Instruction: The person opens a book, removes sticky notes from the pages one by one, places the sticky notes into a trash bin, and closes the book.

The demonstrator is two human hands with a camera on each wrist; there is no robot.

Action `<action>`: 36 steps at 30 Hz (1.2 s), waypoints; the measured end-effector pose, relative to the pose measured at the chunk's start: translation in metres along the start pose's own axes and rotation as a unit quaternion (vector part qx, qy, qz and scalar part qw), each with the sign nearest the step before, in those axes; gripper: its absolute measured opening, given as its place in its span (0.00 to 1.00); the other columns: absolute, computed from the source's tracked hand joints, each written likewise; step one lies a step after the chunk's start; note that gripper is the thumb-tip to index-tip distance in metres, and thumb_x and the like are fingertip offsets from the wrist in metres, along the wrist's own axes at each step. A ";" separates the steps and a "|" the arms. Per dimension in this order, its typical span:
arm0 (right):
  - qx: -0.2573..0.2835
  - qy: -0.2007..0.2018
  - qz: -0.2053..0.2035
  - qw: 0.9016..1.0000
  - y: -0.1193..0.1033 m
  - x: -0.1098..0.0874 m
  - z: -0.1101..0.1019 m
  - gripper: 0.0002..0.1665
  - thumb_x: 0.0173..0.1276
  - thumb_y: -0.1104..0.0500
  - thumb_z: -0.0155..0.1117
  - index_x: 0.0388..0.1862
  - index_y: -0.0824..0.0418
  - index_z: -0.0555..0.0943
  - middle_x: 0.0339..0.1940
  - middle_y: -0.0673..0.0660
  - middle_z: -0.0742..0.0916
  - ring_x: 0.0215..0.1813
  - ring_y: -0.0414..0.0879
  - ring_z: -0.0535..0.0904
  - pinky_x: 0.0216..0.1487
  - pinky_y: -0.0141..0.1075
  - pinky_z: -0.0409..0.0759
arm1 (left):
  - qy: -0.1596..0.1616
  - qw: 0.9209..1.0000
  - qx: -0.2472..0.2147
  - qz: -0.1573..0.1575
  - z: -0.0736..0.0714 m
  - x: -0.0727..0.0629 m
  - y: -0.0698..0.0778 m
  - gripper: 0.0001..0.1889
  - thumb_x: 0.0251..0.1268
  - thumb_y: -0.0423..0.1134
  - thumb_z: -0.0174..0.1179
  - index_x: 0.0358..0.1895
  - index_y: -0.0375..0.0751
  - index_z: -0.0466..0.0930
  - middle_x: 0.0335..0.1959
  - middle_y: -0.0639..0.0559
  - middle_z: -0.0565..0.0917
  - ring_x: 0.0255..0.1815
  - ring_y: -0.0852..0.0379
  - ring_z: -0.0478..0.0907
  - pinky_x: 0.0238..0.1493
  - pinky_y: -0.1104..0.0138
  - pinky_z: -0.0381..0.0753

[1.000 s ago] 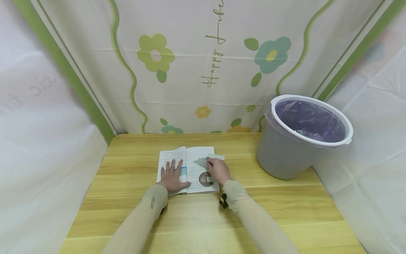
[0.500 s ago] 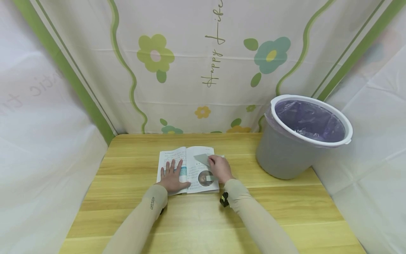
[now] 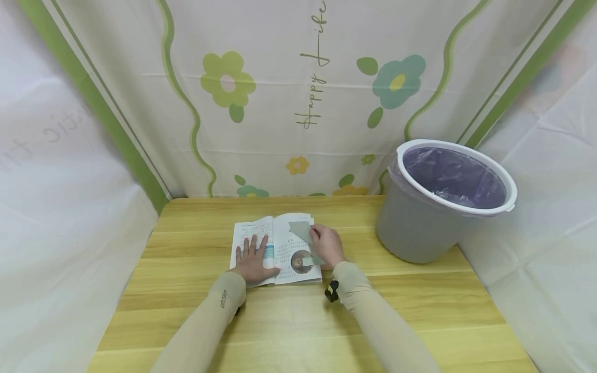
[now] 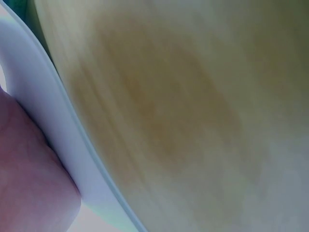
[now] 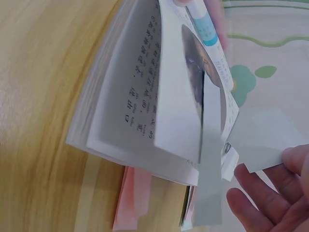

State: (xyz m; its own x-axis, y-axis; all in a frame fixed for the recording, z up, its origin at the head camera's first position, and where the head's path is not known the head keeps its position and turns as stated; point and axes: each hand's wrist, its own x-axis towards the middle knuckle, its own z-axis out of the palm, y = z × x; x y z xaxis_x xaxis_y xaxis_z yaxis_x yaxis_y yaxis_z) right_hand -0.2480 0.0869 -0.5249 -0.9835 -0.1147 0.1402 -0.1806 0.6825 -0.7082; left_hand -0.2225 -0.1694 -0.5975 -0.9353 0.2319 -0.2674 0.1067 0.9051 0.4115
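An open book (image 3: 284, 238) lies on the wooden table, with printed text and a round picture on its right page. My left hand (image 3: 252, 264) rests on the left page, fingers spread. In the left wrist view, only part of the hand (image 4: 34, 169) shows beside the page edge. At the book's right edge, my right hand (image 3: 328, 246) pinches a pale grey-green piece of paper (image 5: 265, 137) between thumb and fingers. A similar paper strip (image 5: 210, 150) crosses the round picture and sticks out past the page edge. Pink paper tabs (image 5: 133, 193) stick out from lower pages.
A grey bin (image 3: 415, 233) with a white rim and a purplish liner stands at the table's right rear. Behind the table (image 3: 186, 300) hangs a flower-patterned curtain (image 3: 270, 119), and pale cloth hangs at both sides.
My right hand has moved slightly right and up, raising the grey-green paper from the page. My left hand has stayed on the left page.
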 end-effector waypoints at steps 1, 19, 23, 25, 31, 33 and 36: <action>0.002 0.001 0.003 1.000 0.000 0.000 -0.001 0.16 0.76 0.58 0.58 0.55 0.65 0.83 0.48 0.60 0.88 0.48 0.52 0.84 0.51 0.45 0.81 | -0.002 1.000 0.000 -0.002 0.000 0.000 0.000 0.61 0.54 0.77 0.53 0.80 0.55 0.27 0.79 0.39 0.25 0.76 0.37 0.17 0.70 0.41 0.19; 0.050 0.064 -0.017 0.997 -0.005 0.003 -0.035 0.16 0.76 0.59 0.57 0.53 0.67 0.84 0.45 0.62 0.89 0.44 0.52 0.85 0.46 0.45 0.83 | 0.000 1.000 -0.003 0.001 -0.002 -0.002 0.002 0.61 0.54 0.76 0.55 0.81 0.54 0.28 0.79 0.39 0.26 0.77 0.37 0.19 0.71 0.40 0.21; 0.046 0.076 -0.029 0.996 -0.003 0.002 -0.048 0.16 0.76 0.58 0.57 0.53 0.67 0.84 0.44 0.62 0.89 0.42 0.52 0.86 0.45 0.46 0.83 | 0.001 1.000 -0.004 0.001 -0.003 -0.003 0.003 0.61 0.54 0.75 0.56 0.81 0.53 0.29 0.80 0.39 0.27 0.77 0.37 0.20 0.71 0.41 0.21; 0.047 0.080 -0.033 0.995 -0.003 0.001 -0.056 0.16 0.76 0.58 0.58 0.52 0.68 0.84 0.43 0.63 0.89 0.42 0.53 0.86 0.45 0.47 0.83 | 0.004 1.000 -0.002 0.003 -0.002 -0.004 0.003 0.61 0.54 0.75 0.55 0.81 0.53 0.29 0.80 0.38 0.27 0.77 0.36 0.20 0.71 0.40 0.21; 0.040 0.084 -0.037 0.995 -0.004 -0.005 -0.081 0.17 0.75 0.58 0.59 0.52 0.68 0.84 0.45 0.64 0.88 0.45 0.55 0.86 0.47 0.47 0.83 | 0.003 1.000 -0.004 0.003 -0.003 -0.005 0.004 0.61 0.55 0.75 0.55 0.81 0.52 0.29 0.79 0.38 0.27 0.77 0.36 0.20 0.70 0.40 0.21; 0.039 0.083 -0.038 0.995 -0.005 -0.007 -0.090 0.16 0.75 0.58 0.60 0.52 0.68 0.84 0.44 0.64 0.88 0.45 0.55 0.85 0.47 0.47 0.83 | 0.001 1.000 -0.003 0.002 -0.003 -0.004 0.004 0.61 0.54 0.75 0.55 0.81 0.53 0.28 0.79 0.39 0.26 0.77 0.36 0.19 0.70 0.40 0.21; 0.034 0.082 -0.051 0.995 -0.008 -0.012 -0.106 0.16 0.74 0.59 0.60 0.52 0.69 0.84 0.42 0.64 0.88 0.43 0.55 0.85 0.46 0.47 0.83 | 0.003 1.000 0.000 0.004 -0.002 -0.003 0.001 0.61 0.54 0.76 0.54 0.81 0.54 0.28 0.79 0.39 0.26 0.77 0.36 0.19 0.70 0.40 0.21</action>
State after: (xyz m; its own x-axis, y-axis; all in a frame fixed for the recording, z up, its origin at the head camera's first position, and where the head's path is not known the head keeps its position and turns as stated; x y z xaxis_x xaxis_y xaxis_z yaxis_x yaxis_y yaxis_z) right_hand -0.2337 0.1598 -0.4475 -0.9456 -0.0580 0.3200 -0.2850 0.6219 -0.7294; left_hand -0.2207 -0.1694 -0.5944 -0.9363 0.2370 -0.2592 0.1139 0.9030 0.4143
